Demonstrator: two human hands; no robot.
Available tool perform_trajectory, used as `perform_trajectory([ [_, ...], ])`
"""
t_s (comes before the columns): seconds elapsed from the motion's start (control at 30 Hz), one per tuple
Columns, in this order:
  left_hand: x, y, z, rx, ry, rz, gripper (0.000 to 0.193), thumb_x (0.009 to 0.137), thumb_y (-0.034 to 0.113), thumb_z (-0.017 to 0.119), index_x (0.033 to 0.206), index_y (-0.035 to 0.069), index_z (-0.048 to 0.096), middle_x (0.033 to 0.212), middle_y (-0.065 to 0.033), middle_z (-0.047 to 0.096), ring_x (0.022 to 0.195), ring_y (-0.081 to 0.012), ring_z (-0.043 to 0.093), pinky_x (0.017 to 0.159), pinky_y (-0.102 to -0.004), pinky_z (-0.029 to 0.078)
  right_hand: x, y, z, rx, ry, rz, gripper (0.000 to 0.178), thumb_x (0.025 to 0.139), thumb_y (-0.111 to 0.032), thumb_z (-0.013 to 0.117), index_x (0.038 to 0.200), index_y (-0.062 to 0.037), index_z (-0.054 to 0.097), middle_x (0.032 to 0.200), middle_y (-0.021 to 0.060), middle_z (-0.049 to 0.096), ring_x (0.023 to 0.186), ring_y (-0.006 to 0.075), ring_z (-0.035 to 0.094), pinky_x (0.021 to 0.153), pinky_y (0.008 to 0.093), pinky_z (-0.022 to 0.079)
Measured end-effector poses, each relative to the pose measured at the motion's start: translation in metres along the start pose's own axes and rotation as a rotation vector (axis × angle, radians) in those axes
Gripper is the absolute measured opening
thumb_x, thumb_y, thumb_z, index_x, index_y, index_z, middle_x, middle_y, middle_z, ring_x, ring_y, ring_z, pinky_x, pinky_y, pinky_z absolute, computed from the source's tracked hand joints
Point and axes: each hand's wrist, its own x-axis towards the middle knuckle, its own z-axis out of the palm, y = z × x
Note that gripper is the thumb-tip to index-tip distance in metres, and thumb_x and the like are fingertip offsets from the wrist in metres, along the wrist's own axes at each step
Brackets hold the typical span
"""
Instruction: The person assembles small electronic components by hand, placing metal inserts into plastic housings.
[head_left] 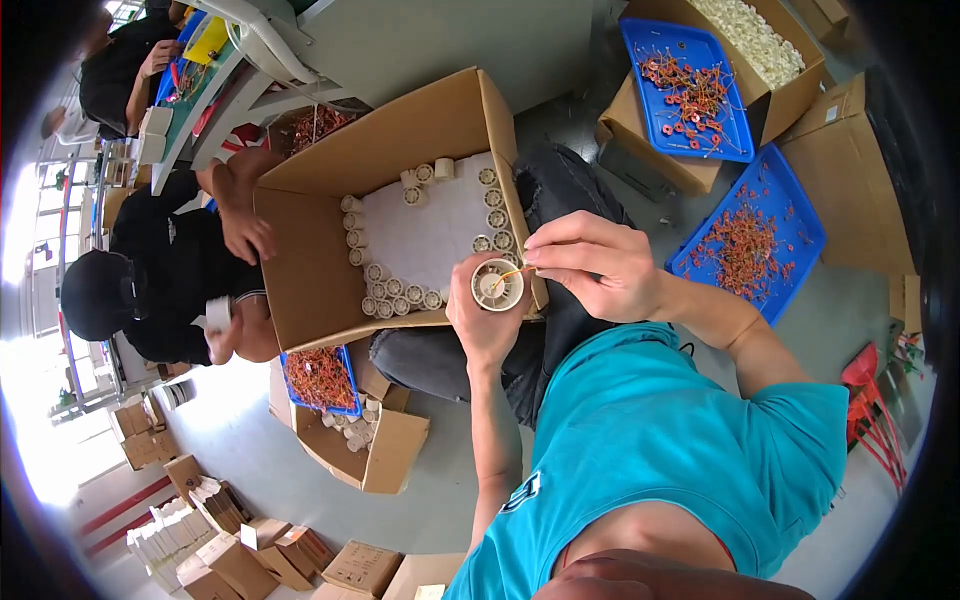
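Observation:
My left hand [476,325] is closed around a white round plastic housing [488,303], its opening turned up toward me. An orange-yellow wire [512,271] rises from the inside of the housing. At its outer end, my right hand [600,262] pinches the wire between thumb and fingers, just right of the housing. What sits at the wire's tip is hidden by the fingertips. Both hands are over the near right corner of an open cardboard box [385,125]. Inside it, similar white housings [402,304] stand along the edges on a pale sheet [430,235].
Two blue trays [737,120] of red-orange wired parts [742,245] lie at right, near a box of white pieces [755,40]. Left of the box, a person in black [150,250] holds a white cylinder [219,313]. Another wire tray [355,390] stands below the box.

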Motion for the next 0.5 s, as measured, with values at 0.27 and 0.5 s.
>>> perform_trajectory([
  [0.27, 0.0012, 0.0021, 0.0014, -0.013, -0.003, -0.014, 0.045, 0.068, 0.008, 0.086, 0.104, 0.004, 0.059, 0.097, -0.0094, 0.066, 0.082, -0.0219, 0.067, 0.073, -0.0314, 0.053, 0.0004, 0.0005, -0.0015, 0.008, -0.008, 0.02, 0.022, 0.075, 0.006, 0.074, 0.096, 0.0012, 0.07, 0.1, 0.0116, 0.067, 0.086, 0.0249, 0.068, 0.072, 0.0316, 0.058],
  [0.5, 0.0011, 0.0022, 0.0013, -0.006, -0.007, 0.0, 0.045, 0.068, 0.007, 0.086, 0.105, 0.004, 0.059, 0.098, -0.0097, 0.066, 0.084, -0.0226, 0.067, 0.074, -0.0318, 0.053, -0.0028, 0.0064, 0.0037, -0.001, -0.009, 0.032, 0.024, 0.073, 0.008, 0.074, 0.096, 0.0014, 0.071, 0.099, 0.0122, 0.068, 0.084, 0.0242, 0.068, 0.071, 0.0306, 0.058],
])
